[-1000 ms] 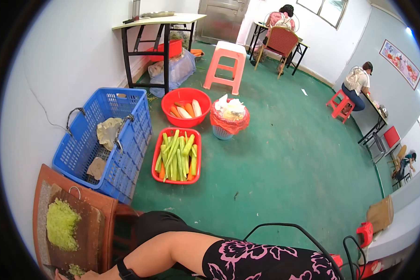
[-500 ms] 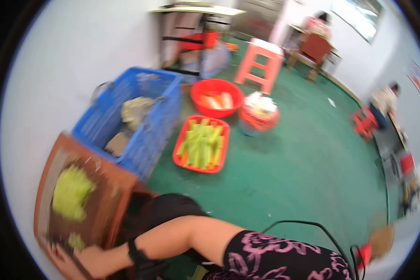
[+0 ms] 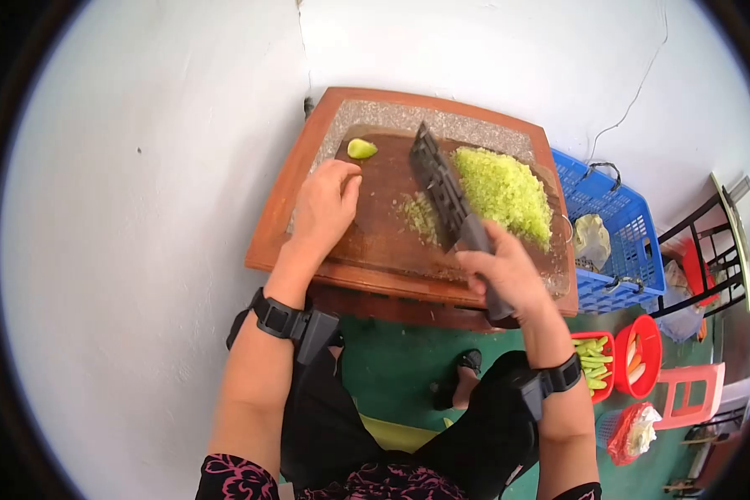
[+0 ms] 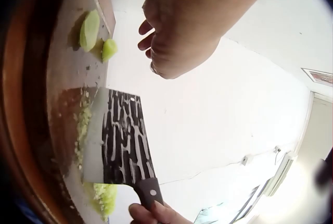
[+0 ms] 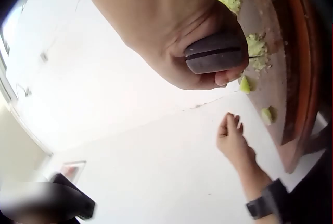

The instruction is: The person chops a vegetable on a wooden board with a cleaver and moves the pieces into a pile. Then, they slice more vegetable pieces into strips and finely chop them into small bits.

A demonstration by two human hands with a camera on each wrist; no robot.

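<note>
White wall (image 3: 150, 292) stands behind the table (image 3: 273, 221), whose top bears a dark board (image 3: 375, 246). The right hand (image 3: 508, 271) grips the cleaver (image 3: 443, 183) by its handle, the blade between a big green pile (image 3: 507, 196) and a small green heap (image 3: 420, 215) on the board. The left hand (image 3: 325, 204) is loosely bent and empty, just beside a green chunk (image 3: 361, 148) — the left wrist view shows a second chunk (image 4: 109, 49) near it. A blue crate (image 3: 617, 258) sits to the right.
</note>
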